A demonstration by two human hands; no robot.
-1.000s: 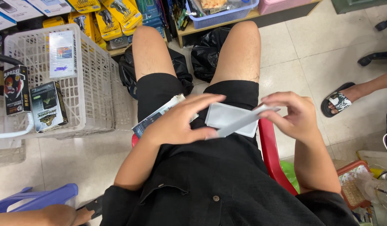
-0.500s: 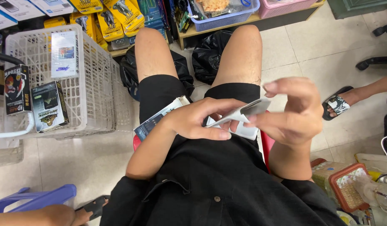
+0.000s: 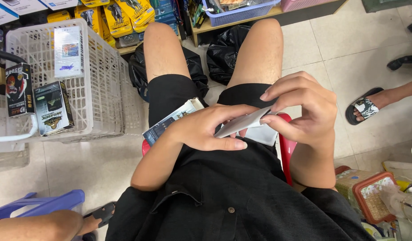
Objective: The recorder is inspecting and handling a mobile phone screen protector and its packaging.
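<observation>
I sit on a red stool point(image 3: 286, 151) in black shorts and shirt. My left hand point(image 3: 210, 127) and my right hand point(image 3: 299, 105) together hold a thin flat grey-white packet point(image 3: 244, 122) over my lap. The right fingers pinch its upper right edge; the left fingers support it from below. A second white piece point(image 3: 264, 135) lies under it, partly hidden. A narrow blue and white box point(image 3: 170, 121) rests on my left thigh beside the left wrist.
A white plastic basket point(image 3: 99, 85) with small packaged boxes stands at left. Yellow packages point(image 3: 119, 18) and black bags point(image 3: 226, 49) sit ahead. Another person's sandalled foot point(image 3: 364, 107) is at right, a blue stool point(image 3: 41, 205) and someone's knee at lower left, and a red-rimmed tray point(image 3: 371, 192) at lower right.
My right hand rose and closed over the packet's right edge. The packet tilted more on edge, and both hands came closer together over my lap.
</observation>
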